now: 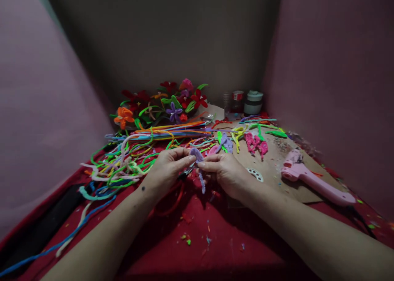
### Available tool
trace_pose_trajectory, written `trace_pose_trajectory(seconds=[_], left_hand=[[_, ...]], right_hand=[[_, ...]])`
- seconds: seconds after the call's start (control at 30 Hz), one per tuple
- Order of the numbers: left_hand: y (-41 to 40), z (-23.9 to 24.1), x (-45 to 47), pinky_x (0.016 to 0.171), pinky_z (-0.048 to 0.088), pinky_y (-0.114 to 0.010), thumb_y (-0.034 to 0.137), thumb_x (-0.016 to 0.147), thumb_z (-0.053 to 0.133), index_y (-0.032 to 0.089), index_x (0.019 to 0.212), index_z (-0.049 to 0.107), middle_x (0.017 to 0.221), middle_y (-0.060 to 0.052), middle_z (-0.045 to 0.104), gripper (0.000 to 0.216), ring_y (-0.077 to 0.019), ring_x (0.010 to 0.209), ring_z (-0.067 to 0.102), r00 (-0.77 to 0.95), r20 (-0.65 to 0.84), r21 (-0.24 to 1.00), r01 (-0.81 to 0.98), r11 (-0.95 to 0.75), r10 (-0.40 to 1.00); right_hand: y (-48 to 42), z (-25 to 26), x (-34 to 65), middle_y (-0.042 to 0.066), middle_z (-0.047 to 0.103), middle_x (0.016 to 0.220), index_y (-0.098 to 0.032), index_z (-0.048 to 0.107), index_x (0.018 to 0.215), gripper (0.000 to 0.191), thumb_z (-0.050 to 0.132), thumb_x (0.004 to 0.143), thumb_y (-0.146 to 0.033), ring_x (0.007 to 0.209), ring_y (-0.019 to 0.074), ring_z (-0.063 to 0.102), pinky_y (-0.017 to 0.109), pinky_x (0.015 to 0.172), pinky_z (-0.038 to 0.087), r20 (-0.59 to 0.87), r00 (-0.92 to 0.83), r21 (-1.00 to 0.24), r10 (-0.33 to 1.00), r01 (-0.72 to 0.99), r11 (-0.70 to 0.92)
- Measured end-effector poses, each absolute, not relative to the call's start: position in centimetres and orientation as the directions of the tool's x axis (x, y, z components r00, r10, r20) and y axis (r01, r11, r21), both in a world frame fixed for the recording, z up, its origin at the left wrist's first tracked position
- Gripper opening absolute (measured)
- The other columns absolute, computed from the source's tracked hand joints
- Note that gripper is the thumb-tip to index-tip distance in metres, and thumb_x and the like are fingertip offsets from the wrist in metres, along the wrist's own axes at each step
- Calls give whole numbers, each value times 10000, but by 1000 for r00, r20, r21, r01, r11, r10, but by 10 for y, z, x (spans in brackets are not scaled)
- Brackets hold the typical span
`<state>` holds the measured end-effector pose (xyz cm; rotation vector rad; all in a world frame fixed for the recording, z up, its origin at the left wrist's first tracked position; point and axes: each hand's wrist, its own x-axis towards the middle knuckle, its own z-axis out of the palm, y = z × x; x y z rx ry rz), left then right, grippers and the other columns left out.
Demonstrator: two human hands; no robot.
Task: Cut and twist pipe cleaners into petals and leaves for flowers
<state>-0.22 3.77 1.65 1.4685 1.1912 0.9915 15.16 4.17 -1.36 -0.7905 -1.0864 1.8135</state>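
Observation:
Between my hands is a lavender pipe cleaner (197, 153), bent into a petal-shaped loop with a short tail hanging down. My left hand (174, 164) pinches the loop's left side between thumb and fingers. On the other side, my right hand (226, 170) grips its lower part near the tail. Scissors with red handles (177, 199) lie on the red cloth under my hands, their blades partly hidden by my left hand. Just behind my right hand are a pink petal piece (213, 150) and a finished lavender piece (227, 143).
Loose pipe cleaners (120, 166) spread over the left side, with a straight bundle (172, 131) behind. Pipe-cleaner flowers (174, 111) stand at the back. On the right, a pink hot-air or glue tool (317, 182) rests on cardboard (273, 166) near pink petals (256, 145). Jars (253, 103) stand farther back.

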Motion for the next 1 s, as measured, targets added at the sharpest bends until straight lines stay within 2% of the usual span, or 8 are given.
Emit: trace_pose_trajectory(seconds=[0.27,0.5,0.7,0.8,0.9,1.0], left_hand=[[35,22,-1,526,362,-225,319,630,659,119,678,635,629,-24,592,207,-128,576,505,166,-23,946,322,-32,986],[37,20,-6,480,285,-205,260,652,622,126,696,659,545,13,530,145,-78,486,393,246,-126,937,346,35,961],[36,20,-8,559,356,-210,176,656,578,136,702,659,632,1,584,102,-91,553,468,333,-148,969,237,70,931],[35,23,-7,612,396,-230,175,632,617,126,697,662,657,-13,608,93,-108,587,510,356,-155,982,153,106,922],[36,24,-6,653,416,-247,153,591,663,118,686,673,662,-21,625,101,-124,618,537,330,-109,992,96,82,938],[38,22,-7,670,421,-247,129,571,687,115,641,668,659,-19,624,74,-127,639,541,284,-53,993,113,22,957]], right_hand=[[39,-10,149,-43,492,407,-140,577,510,169,694,580,-240,362,60,400,219,399,304,-100,-297,-960,950,-223,-171],[36,-10,148,-36,516,455,-143,611,530,123,689,596,-211,409,62,408,215,414,309,24,-223,-997,974,-70,8],[37,-10,150,-38,514,419,-145,586,523,143,709,563,-206,362,66,429,211,377,326,-96,-358,-959,929,-215,-183],[40,-11,152,-41,514,419,-139,592,530,162,737,526,-211,346,62,430,209,366,341,-147,-427,-925,893,-261,-277],[42,-12,153,-35,525,441,-130,612,544,139,730,537,-204,360,67,458,220,396,388,-145,-491,-907,859,-282,-314],[43,-13,153,-28,533,449,-127,620,562,112,704,573,-200,359,70,467,221,402,391,-141,-505,-916,851,-259,-306]])
